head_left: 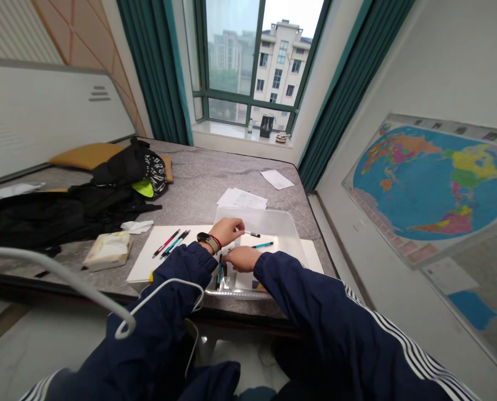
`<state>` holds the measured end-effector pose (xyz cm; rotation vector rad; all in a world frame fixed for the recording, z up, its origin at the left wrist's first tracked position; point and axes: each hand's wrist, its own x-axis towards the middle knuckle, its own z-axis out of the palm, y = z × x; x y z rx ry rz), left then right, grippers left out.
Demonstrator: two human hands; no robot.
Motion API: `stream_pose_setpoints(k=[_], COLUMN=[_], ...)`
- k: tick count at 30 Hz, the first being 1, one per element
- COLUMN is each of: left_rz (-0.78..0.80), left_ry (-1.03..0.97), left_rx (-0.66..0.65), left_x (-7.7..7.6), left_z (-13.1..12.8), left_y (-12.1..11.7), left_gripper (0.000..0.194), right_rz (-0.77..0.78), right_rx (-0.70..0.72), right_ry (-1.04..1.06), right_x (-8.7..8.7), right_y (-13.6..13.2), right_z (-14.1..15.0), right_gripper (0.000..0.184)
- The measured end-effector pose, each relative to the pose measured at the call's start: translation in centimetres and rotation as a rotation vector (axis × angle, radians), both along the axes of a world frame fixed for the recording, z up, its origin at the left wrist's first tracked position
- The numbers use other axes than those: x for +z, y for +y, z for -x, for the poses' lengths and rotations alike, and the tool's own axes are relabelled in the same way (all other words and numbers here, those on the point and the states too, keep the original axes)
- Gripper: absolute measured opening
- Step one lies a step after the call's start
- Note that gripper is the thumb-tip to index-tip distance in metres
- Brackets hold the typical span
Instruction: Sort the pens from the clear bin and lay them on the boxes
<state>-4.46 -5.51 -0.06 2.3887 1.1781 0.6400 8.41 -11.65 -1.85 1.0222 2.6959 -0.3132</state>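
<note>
The left hand (227,231) pinches a slim pen (252,234) above the clear plastic tub (269,221), the right hand (240,259) curled narrowly beside it; a loosened pinch could drop the pen onto the teal pen (262,245) inside.

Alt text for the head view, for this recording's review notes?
A person's left hand, wearing a watch, holds a pen above a clear plastic tub, while the right hand is just over pens in the tub. More pens lie on a white sheet on a grey counter.

Navy sleeves (336,328) striped white, mottled grey tabletop (190,178), teal curtains (156,72), and a seemingly teal-and-black pen (262,244).
</note>
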Motion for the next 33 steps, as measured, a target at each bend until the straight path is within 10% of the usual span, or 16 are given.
stream_pose_setpoints(k=[17,33], left_rz=[0.082,-0.338], left_ry=[-0.173,-0.181], left_rx=[0.003,-0.214], left_x=[-1.1,-0.1], left_z=[0.5,0.1], left_y=[0.8,-1.8], left_gripper=[0.017,0.044], right_rz=[-0.297,-0.385], right_rx=[0.303,0.288], right_ry=[-0.058,-0.001], right_x=[-2.3,-3.9], right_y=[-0.2,-0.4], right_z=[0.6,-0.2], right_gripper=[0.023,0.023])
